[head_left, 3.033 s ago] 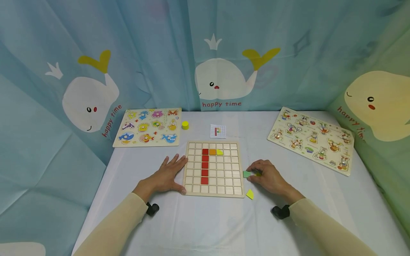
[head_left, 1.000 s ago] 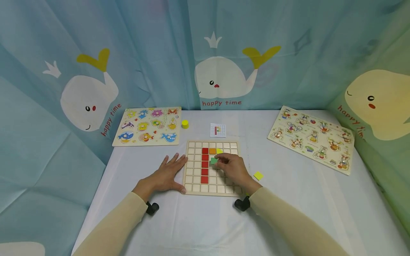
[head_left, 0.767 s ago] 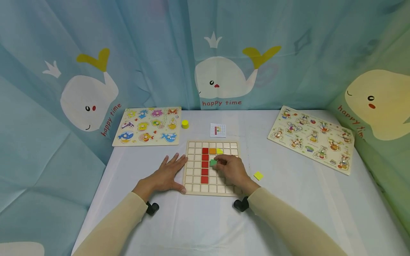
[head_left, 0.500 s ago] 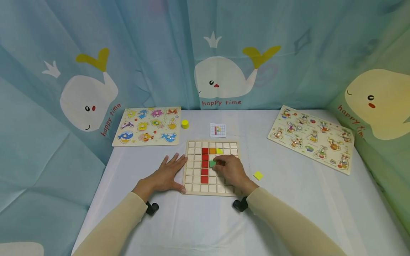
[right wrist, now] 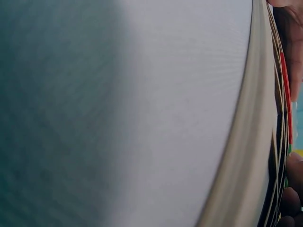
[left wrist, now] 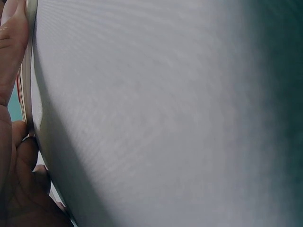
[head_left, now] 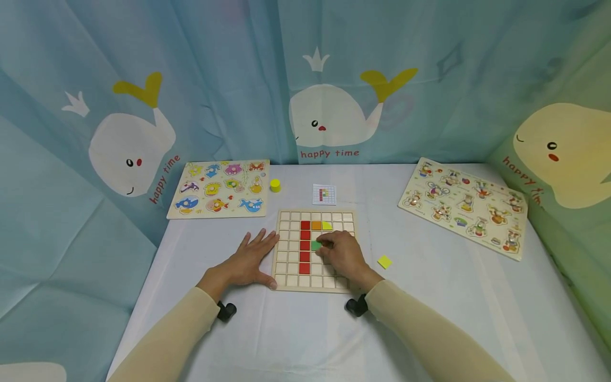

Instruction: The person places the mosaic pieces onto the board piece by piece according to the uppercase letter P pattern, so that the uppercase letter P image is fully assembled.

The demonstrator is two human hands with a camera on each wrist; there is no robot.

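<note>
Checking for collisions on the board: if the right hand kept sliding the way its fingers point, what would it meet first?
Probably the red column: the right hand points left across the grid board, the green tile at its fingertips, beside that column.

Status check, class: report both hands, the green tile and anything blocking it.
Left hand flat, against grid board edge. Right hand pinching green tile beside red column. Nothing blocking.

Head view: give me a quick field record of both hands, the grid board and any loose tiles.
left hand: flat on the table, touching the grid board's left edge
right hand: on the board, fingertips on green tile
grid board: red column of five, orange and yellow tiles in its top row
loose tile: yellow tile on the table, right of the board
pattern card: behind the board
</note>
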